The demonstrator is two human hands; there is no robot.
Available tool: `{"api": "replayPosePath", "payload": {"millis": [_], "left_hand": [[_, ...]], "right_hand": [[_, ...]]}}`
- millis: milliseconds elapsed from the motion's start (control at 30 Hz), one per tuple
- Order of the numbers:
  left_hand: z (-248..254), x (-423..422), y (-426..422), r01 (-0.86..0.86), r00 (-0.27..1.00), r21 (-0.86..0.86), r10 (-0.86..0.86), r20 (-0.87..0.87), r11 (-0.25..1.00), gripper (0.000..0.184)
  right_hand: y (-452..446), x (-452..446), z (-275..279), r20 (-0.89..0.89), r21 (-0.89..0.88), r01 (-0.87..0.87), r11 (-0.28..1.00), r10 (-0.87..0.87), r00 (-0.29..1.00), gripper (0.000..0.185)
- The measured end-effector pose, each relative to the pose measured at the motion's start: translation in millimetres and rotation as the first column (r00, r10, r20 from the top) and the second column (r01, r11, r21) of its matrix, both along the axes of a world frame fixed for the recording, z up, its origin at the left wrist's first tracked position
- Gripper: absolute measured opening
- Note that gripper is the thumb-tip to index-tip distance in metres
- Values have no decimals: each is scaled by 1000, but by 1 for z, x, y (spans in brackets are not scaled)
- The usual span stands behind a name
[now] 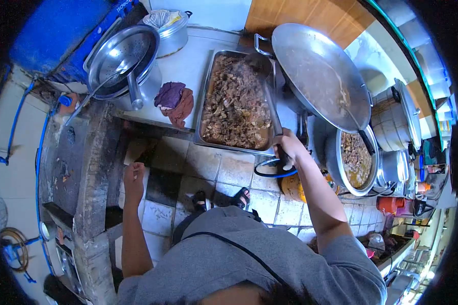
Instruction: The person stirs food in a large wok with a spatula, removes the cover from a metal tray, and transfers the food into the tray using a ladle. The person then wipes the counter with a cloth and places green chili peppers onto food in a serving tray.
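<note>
My right hand (290, 148) is closed around the handle of a long metal utensil (273, 109). Its far end reaches over a rectangular steel tray (204, 114), where steam blurs its shape. Chopped cooked meat (234, 104) in brownish liquid fills this tray. Away from the counter, my left hand (134, 176) hangs above the tiled floor, fingers loosely bent and nothing visible in it. A purple and brown cloth (174, 101) lies left of the tray. To its right stands a large wide pan (315, 66) with steaming broth and a ladle (355, 122) resting in it.
A steel colander (118, 53) with a spoon sits on a pot at left, near a lidded pot (173, 33). At right are a deep pot (359, 162) of meat in broth and a tall lidded pot (394, 119). A yellow gas cylinder (292, 187) stands below the counter.
</note>
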State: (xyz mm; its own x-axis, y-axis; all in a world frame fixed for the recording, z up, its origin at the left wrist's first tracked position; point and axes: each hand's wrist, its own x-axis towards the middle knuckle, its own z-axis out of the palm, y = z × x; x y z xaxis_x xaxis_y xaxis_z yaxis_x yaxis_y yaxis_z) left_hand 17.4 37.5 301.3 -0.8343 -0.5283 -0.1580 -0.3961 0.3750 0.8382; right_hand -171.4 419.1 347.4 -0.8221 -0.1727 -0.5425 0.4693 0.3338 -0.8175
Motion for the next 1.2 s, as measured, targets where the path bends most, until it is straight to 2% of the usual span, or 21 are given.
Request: {"api": "replayPosePath", "payload": {"millis": [67, 100, 233, 267, 400, 433, 567, 767, 933, 1067, 1200], "left_hand": [[6, 0, 3, -37, 999, 15, 37, 2, 999, 21], [6, 1, 1, -41, 999, 12, 41, 0, 999, 21], [-8, 4, -9, 72, 994, -60, -77, -82, 996, 20], [-11, 5, -11, 68, 994, -60, -73, -83, 996, 20], [-18, 13, -15, 49, 997, -3, -49, -67, 999, 19], [-18, 14, -15, 49, 996, -4, -49, -70, 999, 19], [-14, 16, -12, 48, 998, -25, -49, -36, 999, 18], [-11, 2, -3, 73, 997, 33, -73, -18, 997, 17], [-16, -11, 4, 134, 988, -26, -136, -68, 991, 17], [-14, -22, 14, 228, 972, 65, -223, -70, 971, 17], [-25, -37, 21, 237, 970, 38, -234, -60, 971, 17]], "right_hand": [[-5, -7, -7, -90, 155, -107, 982, 121, 988, 11], [-7, -9, -12, -93, 154, -110, 982, 125, 988, 11], [-12, -18, -40, -282, 554, -23, 832, 213, 935, 20], [-12, -19, -47, -283, 554, -26, 832, 217, 934, 20], [-5, -15, -69, -448, 800, 181, 571, 370, 814, 23], [-4, -14, -67, -451, 800, 183, 572, 370, 812, 23], [6, -1, -52, -312, 901, 107, 420, 457, 833, 28], [15, 24, -53, -330, 906, 129, 402, 484, 810, 28], [19, 65, -23, -439, 847, 172, 503, 480, 760, 32], [31, 96, 28, -561, 609, 89, 788, 349, 750, 36], [55, 108, 65, -611, 560, 171, 810, 265, 746, 37]]}}
